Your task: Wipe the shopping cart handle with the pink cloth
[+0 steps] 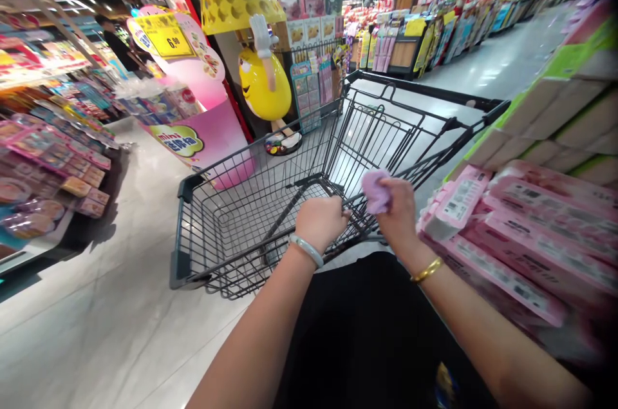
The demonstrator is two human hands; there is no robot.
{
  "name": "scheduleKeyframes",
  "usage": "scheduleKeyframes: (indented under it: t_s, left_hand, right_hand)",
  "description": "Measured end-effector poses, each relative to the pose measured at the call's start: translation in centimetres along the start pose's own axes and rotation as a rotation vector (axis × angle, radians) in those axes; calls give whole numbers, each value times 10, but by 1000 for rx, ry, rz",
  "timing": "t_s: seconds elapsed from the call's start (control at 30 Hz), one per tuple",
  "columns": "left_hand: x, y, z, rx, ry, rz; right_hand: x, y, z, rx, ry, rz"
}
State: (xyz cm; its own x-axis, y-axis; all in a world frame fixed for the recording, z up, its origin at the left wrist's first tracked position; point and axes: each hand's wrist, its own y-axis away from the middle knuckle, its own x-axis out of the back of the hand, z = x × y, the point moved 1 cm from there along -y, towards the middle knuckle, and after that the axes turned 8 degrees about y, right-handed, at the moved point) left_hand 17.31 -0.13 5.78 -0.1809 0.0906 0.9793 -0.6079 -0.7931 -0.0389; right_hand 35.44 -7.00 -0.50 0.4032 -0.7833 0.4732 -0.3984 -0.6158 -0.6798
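A dark wire shopping cart (241, 203) stands sideways in front of me, its basket bare wire inside. My left hand (321, 222), with a pale bangle at the wrist, is closed around the near top rail of the cart. In my right hand (400, 206) is a crumpled purple cloth (376, 192), pinched between the fingers just above the same rail. A gold bracelet circles that wrist. Whether the cloth touches the rail I cannot tell.
Pink packs (526, 241) are stacked close on my right. Beyond the cart stand a pink display bin (212, 132) and a yellow character figure (268, 87). Shelves of boxed goods (53, 164) line the left. A person in dark clothes (120, 45) is at the far left.
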Motion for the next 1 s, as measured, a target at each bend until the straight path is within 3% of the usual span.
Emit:
scheduleKeyframes:
  t_s: [0.1,0.27,0.3,0.4,0.47,0.6,0.67,0.83,1.0]
  left_hand:
    - [1,0,1,7,11,-15]
    - [4,2,3,16,35,-32]
    - [4,2,3,11,33,-29]
    - [3,2,2,0,21,-21]
    - [2,2,2,3,14,-19]
    - [2,1,2,1,10,-4]
    - [3,1,2,-5,11,-12]
    - [5,0,2,-4,0,-32]
    - [6,1,0,-23,-4,-14]
  right_hand:
    - [0,4,-7,210,45,-151]
    - [7,-7,10,-10,147,111]
    - [7,-7,10,-3,152,99]
    - [5,-2,2,185,139,-161]
    - [5,-2,0,243,148,-259]
    - [13,-18,17,45,202,-74]
    - [16,-24,24,24,203,-14]
    - [26,-29,29,194,211,-171]
    - [43,-50,48,130,224,-221]
